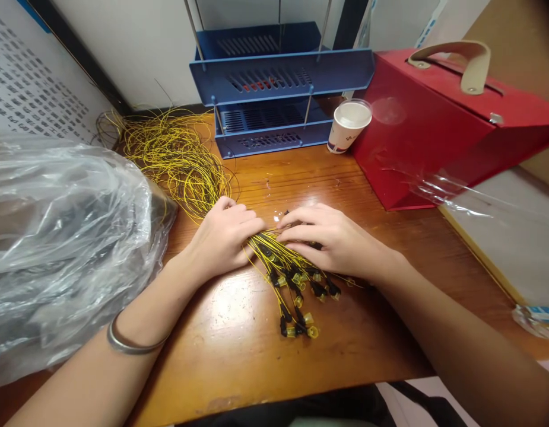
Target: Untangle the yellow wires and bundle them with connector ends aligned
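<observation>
A bundle of thin yellow and black wires point(266, 240) runs across the wooden table. My left hand point(228, 236) is closed around it, knuckles up. Beyond that hand the wires spread into a loose tangle point(176, 157) at the back left. On the near side they fan out into several black ends with clear yellowish plastic caps point(296, 279), lying on the tabletop. My right hand point(325, 237) rests over the right side of the fan, its fingers bent and apart, touching the wires. Some black ends are partly hidden under its fingers.
A blue two-tier tray rack point(278, 77) stands at the back, with a paper cup point(349, 127) beside it. To the right is a red box point(421, 130) with a beige handle. Crumpled clear plastic point(69, 249) covers the left side. The wooden table point(238, 379) ends just in front of me.
</observation>
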Action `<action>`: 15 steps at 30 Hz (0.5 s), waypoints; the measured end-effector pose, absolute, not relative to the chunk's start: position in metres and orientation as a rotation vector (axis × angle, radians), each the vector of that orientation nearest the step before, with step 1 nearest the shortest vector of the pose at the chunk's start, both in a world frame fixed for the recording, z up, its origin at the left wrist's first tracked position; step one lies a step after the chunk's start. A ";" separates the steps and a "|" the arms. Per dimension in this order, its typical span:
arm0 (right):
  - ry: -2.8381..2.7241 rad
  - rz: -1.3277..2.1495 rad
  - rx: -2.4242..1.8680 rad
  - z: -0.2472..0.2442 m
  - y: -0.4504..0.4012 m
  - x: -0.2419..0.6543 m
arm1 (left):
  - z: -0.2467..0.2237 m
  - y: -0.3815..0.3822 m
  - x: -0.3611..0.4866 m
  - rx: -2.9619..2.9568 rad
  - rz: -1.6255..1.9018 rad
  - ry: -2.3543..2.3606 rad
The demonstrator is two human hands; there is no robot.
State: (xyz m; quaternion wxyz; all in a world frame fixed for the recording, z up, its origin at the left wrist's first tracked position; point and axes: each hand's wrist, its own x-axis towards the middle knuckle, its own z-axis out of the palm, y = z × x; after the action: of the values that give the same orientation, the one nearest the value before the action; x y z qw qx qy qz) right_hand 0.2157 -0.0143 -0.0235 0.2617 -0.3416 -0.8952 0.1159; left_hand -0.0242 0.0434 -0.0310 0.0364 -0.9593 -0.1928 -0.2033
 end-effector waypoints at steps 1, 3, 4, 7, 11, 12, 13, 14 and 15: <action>-2.428 0.311 -0.921 -0.024 -0.014 0.215 | -0.031 0.043 -0.024 -2.952 -0.634 -0.596; -2.425 0.310 -0.918 -0.023 -0.014 0.215 | -0.032 0.043 -0.024 -2.970 -0.659 -0.607; -2.418 0.309 -0.920 -0.022 -0.015 0.214 | -0.032 0.043 -0.024 -2.981 -0.672 -0.612; -2.393 0.300 -0.934 -0.017 -0.017 0.217 | -0.032 0.043 -0.025 -3.007 -0.687 -0.626; -2.400 0.338 -0.941 -0.006 -0.024 0.227 | -0.032 0.044 -0.027 -3.008 -0.696 -0.651; -2.401 0.353 -0.947 -0.004 -0.026 0.230 | -0.032 0.044 -0.027 -3.010 -0.697 -0.659; -2.401 0.367 -0.954 -0.001 -0.027 0.233 | -0.032 0.044 -0.027 -3.013 -0.696 -0.668; -2.401 0.382 -0.963 0.001 -0.029 0.236 | -0.032 0.044 -0.027 -3.015 -0.695 -0.675; -2.400 0.394 -0.970 0.002 -0.030 0.238 | -0.032 0.044 -0.027 -3.015 -0.695 -0.681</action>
State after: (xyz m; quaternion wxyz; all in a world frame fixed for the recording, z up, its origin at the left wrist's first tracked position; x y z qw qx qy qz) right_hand 0.2383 -0.0299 0.0022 0.2587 -0.3579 -0.8854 0.1455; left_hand -0.0271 0.0442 -0.0317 -0.0134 -0.9516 -0.2150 -0.2192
